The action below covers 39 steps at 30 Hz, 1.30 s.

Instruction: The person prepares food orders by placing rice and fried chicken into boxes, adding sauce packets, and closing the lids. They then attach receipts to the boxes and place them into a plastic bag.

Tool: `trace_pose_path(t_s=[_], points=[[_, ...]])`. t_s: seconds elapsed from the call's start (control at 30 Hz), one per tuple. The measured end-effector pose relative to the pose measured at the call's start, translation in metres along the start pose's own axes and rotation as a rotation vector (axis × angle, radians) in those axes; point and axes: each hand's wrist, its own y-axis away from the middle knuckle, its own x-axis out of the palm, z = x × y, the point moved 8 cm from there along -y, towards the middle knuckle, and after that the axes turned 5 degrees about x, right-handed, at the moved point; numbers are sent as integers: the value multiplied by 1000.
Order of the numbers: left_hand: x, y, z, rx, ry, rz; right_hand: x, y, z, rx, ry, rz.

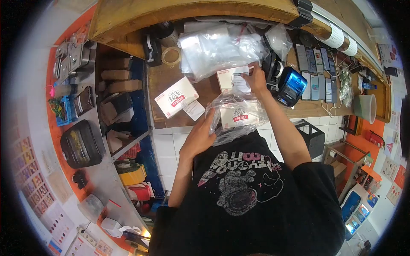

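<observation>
My left hand (200, 135) grips the near-left side of a clear plastic bag (222, 136) in front of my body. Inside that bag lies a white printed food box (232, 118) with a red and black logo. My right hand (256, 80) reaches past the bag, its fingers closed at a white paper receipt (241, 82) on top of a second food box (223, 81). To the left, a third food box (171, 100) rests on the table, with another receipt (194, 110) against its lower right corner.
A stack of clear plastic bags (218, 47) covers the back of the wooden table (164, 79), near a tape roll (171, 55). On the right stand a blue and black device (294, 87), several phones (314, 59) with cables, and a bin (364, 106). Metal shelving (102, 106) flanks the left.
</observation>
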Motion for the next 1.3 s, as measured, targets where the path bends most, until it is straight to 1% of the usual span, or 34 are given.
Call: trace_pose_path(t_s=[0.03,0.07,0.13,0.17,0.23,0.27,0.33,0.37,0.43,0.47,0.53,0.57,0.63,0.67,0.73,0.87,0.93,0.97,1.03,1.07,1.13,1.17,1.2,1.27,1.3], points=[[1,0,2,-20,6,5,-1,-2,5,53,47,31],[1,0,0,-21,8,4,2,-3,-1,52,49,32],[-1,0,-4,-16,20,14,10,-6,5,-171,192,-18],[-2,1,-4,-20,24,9,12,-4,6,-175,193,-13],[0,2,-3,-34,31,12,27,4,3,-162,332,104],[1,4,-1,-38,34,9,24,9,7,-165,334,108],[2,6,4,-51,40,-11,21,26,39,-473,629,108],[2,7,4,-53,42,-16,17,27,41,-478,630,111],[1,9,3,-45,47,-29,31,33,35,-493,670,415],[0,9,4,-47,47,-34,28,33,42,-498,670,416],[1,8,2,-12,17,-15,34,40,46,-556,890,515],[2,8,3,-10,15,-11,37,40,47,-552,889,512],[3,6,2,1,22,-15,47,35,49,-597,1007,495],[3,5,1,2,22,-14,52,32,47,-596,1007,495],[2,5,-2,1,31,-5,63,30,45,-694,1157,443],[1,5,-5,6,18,-5,57,26,51,-717,1156,418],[3,5,-4,14,6,-12,43,31,60,-717,959,489],[3,5,-4,10,11,-17,36,34,63,-722,961,495],[3,2,-7,31,-8,-20,8,35,84,-707,617,393],[4,1,-7,32,-5,-19,-1,34,89,-705,620,394],[3,-2,-11,75,0,-40,-21,31,100,-636,445,434],[3,-4,-12,79,2,-38,-39,36,115,-719,457,299],[4,-5,-11,63,17,-31,-51,42,127,-717,459,297],[4,-10,-10,50,30,-23,-80,54,152,-558,390,310],[4,-13,-10,73,9,-38,-90,70,170,-550,350,297]])
